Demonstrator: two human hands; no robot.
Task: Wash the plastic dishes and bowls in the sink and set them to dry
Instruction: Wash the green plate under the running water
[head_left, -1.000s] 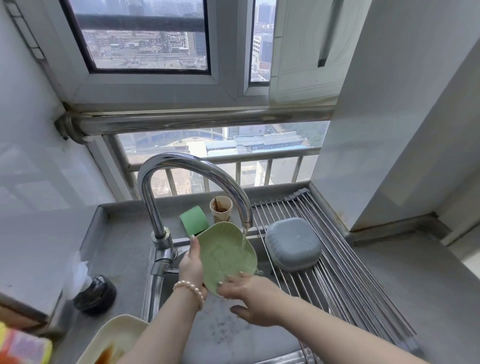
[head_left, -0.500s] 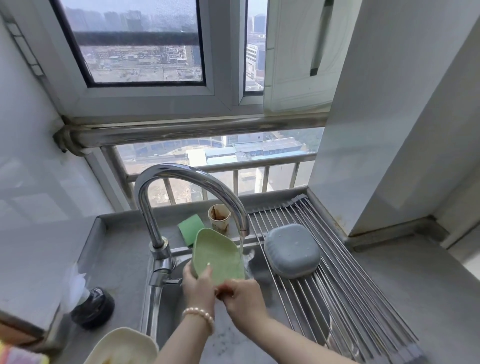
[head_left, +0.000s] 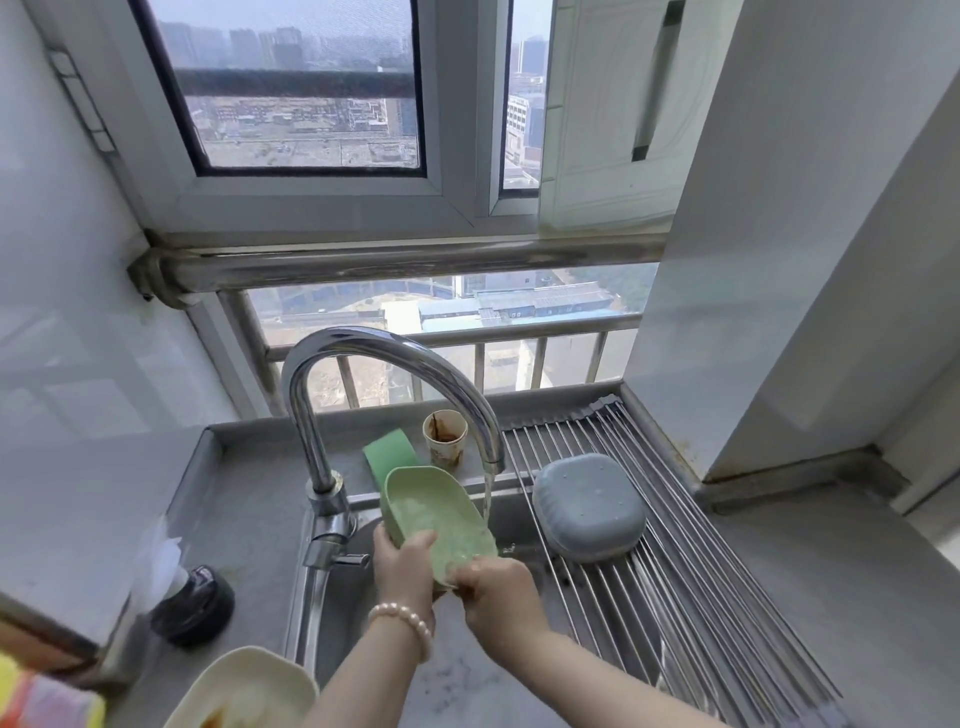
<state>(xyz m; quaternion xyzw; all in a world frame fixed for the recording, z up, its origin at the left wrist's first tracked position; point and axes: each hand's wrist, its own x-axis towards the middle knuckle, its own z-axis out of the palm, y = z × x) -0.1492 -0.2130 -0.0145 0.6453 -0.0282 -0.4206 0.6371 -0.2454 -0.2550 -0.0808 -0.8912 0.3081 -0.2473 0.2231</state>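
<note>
Fingers (head_left: 415, 545) of both hands clamp the green dish (head_left: 436, 514); tap (head_left: 395, 364) water falls just beyond; grey bowl (head_left: 589, 506) rightward.

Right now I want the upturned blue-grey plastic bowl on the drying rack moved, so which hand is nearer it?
Right. The right hand is just left of the blue-grey bowl; the left hand is farther left.

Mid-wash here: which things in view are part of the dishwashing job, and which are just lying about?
Job: green dish held by left hand and right hand; running faucet; grey bowl upside down on drying rack; cream bowl; green sponge.

Lying about: stained paper cup; black pot.
</note>
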